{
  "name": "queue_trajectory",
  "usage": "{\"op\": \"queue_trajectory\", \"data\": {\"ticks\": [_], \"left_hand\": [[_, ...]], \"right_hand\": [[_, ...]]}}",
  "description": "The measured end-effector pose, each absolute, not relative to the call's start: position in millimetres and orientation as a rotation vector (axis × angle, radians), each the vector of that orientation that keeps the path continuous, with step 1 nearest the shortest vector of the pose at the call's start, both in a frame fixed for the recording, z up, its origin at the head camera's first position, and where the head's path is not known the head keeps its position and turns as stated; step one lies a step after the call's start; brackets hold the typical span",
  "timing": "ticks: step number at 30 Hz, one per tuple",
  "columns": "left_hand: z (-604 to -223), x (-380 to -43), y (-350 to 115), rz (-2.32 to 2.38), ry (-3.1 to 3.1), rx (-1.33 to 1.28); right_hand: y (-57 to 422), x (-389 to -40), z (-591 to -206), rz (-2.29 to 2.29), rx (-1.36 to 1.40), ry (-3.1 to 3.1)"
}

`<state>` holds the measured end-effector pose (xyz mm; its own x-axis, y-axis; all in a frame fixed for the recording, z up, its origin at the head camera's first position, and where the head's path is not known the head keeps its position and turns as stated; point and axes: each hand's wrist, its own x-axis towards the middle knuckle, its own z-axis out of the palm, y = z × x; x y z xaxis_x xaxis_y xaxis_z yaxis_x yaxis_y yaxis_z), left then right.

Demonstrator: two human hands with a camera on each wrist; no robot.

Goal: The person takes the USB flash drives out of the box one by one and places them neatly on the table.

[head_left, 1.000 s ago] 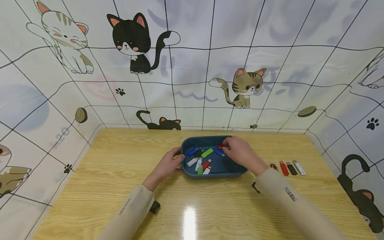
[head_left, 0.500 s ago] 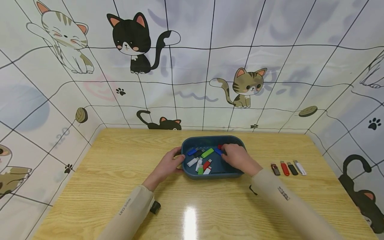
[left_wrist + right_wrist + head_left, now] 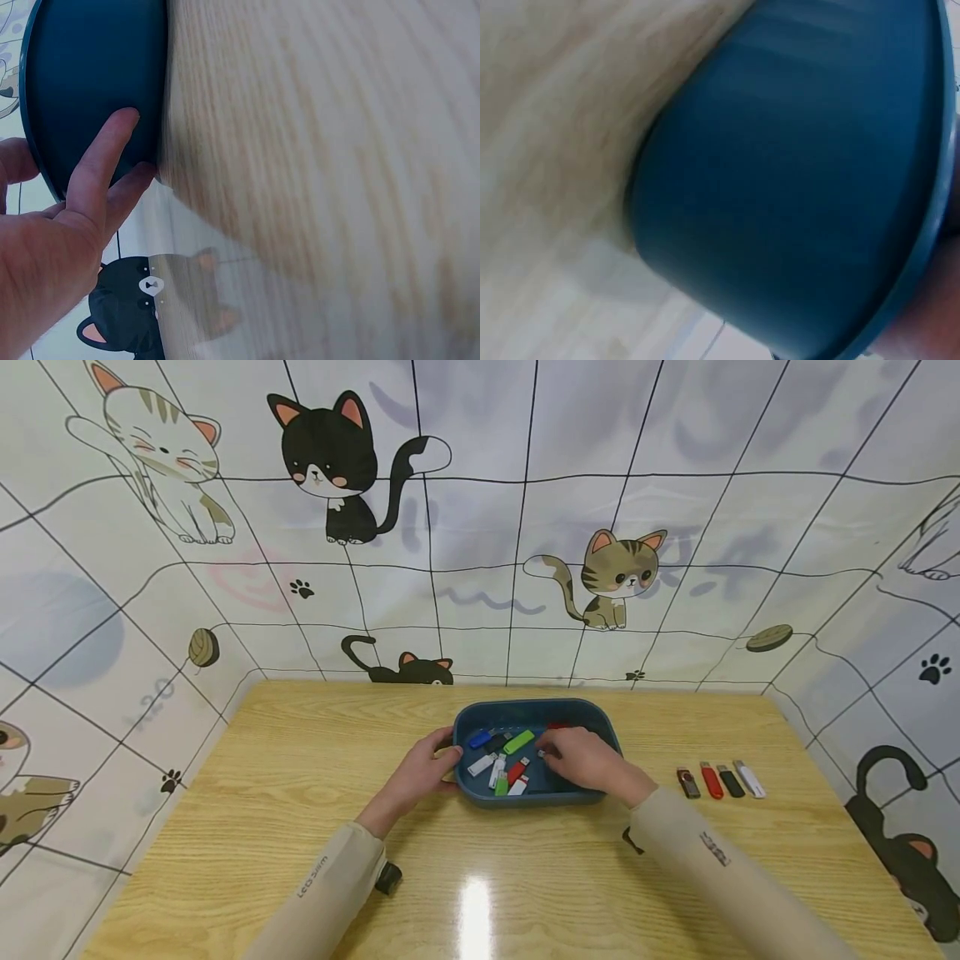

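Note:
A dark blue plastic tray (image 3: 570, 800) on the wooden table holds several loose USB flash drives, among them a lime green USB flash drive (image 3: 518, 742) and a red USB flash drive (image 3: 517, 770). My left hand (image 3: 423, 768) grips its left end, thumb at the rim and fingers against the outer wall; the left wrist view shows those fingers on the tray wall (image 3: 97, 60). Inside the tray, my right hand (image 3: 581, 758) pinches a blue USB flash drive, mostly hidden by the fingers, with only a small metal tip showing. The right wrist view is mostly the tray's outer wall (image 3: 780, 165).
Right of the tray, a row of USB flash drives lies on the table (image 3: 525, 877): a brown one (image 3: 687, 782), a red one (image 3: 712, 781), a black one (image 3: 731, 782) and a white one (image 3: 750, 779). Cat-printed cloth (image 3: 480, 527) encloses the back and sides.
My right hand has shifted from the red drive at the tray's back to the blue drive, which it now covers, and slightly left and toward me. The left hand stays at the tray's end.

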<state>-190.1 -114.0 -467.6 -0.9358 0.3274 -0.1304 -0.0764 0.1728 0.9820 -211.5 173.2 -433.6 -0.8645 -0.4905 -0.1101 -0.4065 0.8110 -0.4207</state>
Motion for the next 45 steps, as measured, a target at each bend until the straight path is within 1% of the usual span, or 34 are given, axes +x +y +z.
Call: {"op": "queue_trajectory", "data": {"ticks": [8,14,22,35,45], "left_hand": [[-468,-191,-113,1.834,2.134,0.223],[-469,-191,-113,1.836,2.137,0.218],[-468,-190,-113,1.835,2.139,0.230],[-470,-191,-114,1.832,2.146,0.228],[-468,-191,-112,1.826,2.144,0.216]], "right_hand": [[178,-221,-440,-0.431,-0.955,2.897],[177,-223,-445,-0.318,-1.018,2.871],[179,-219,-441,-0.232,-0.901,2.911],[163,-217,-443,-0.388,-0.677,2.962],[157,-221,-450,-0.325,-0.677,3.014]]}}
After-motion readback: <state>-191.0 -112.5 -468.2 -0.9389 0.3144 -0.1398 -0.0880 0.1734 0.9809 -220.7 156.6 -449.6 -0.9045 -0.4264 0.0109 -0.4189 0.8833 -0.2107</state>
